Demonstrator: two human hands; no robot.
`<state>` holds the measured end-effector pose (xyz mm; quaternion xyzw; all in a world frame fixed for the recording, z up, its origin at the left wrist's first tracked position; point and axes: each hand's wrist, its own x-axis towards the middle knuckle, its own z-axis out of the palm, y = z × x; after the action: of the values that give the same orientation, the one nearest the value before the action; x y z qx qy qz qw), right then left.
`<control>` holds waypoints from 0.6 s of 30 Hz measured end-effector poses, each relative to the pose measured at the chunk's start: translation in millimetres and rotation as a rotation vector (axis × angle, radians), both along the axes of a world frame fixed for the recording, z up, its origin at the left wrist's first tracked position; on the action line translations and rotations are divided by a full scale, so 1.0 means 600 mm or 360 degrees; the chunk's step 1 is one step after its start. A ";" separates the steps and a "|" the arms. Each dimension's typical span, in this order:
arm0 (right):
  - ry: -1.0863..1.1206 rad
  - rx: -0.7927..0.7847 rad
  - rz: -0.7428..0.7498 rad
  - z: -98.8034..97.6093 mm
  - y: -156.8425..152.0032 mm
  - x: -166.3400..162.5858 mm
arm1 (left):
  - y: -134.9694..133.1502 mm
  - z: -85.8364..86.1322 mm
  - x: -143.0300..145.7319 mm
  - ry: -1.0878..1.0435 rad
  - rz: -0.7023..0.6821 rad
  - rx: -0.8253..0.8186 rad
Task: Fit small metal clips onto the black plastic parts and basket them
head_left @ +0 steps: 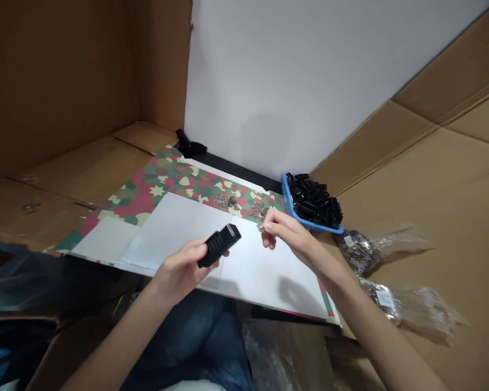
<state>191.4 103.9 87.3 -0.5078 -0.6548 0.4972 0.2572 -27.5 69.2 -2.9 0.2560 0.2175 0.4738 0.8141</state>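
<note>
My left hand [187, 269] is closed around a black ribbed plastic piece [219, 245], held tilted above the white sheet [179, 217]. Between the thumb and fingertips of my right hand [283, 231] is a small shiny metal piece [261, 228]; its exact kind is too small to make out. Just beyond that hand lies a small heap of metal pieces [257, 209], partly hidden by the fingers. A second heap of metal pieces [228, 202] rests to its left on the camouflage-patterned cover [142, 190].
A blue basket [285, 190] full of black plastic pieces [313, 201] stands at the right back. Two clear bags of metal pieces [361, 252] lie right of the table. More black pieces [189, 145] sit at the back left. Cardboard walls [444, 179] surround the table.
</note>
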 end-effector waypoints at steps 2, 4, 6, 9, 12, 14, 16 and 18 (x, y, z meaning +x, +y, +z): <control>-0.0019 0.0010 0.0047 0.004 -0.007 -0.004 | -0.001 -0.001 -0.013 0.0390 0.0049 0.0487; -0.0088 0.0040 0.0087 0.009 -0.016 -0.007 | -0.001 0.004 -0.027 0.0683 0.0146 0.0867; -0.0175 0.0081 0.0146 0.015 -0.025 -0.011 | -0.001 0.010 -0.036 0.0762 0.0210 0.1024; -0.0353 0.0230 0.0263 0.024 -0.039 -0.019 | -0.003 0.014 -0.035 0.0515 0.0093 0.0969; -0.0593 0.0528 0.0399 0.036 -0.053 -0.031 | -0.014 0.012 -0.019 0.0179 -0.0008 0.0598; -0.0756 0.0760 0.0508 0.042 -0.062 -0.039 | -0.024 0.008 -0.007 0.0083 -0.0053 0.0233; -0.0945 0.0938 0.0620 0.047 -0.069 -0.047 | -0.031 0.004 0.001 0.0076 -0.0126 -0.0127; -0.1136 0.0987 0.0737 0.050 -0.073 -0.053 | -0.035 0.001 0.005 0.0090 -0.0227 -0.0342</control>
<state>159.7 60.2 117.4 -0.3875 -0.9132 0.1200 0.0398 -24.3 48.5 -2.0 0.1953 0.2711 0.3813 0.8620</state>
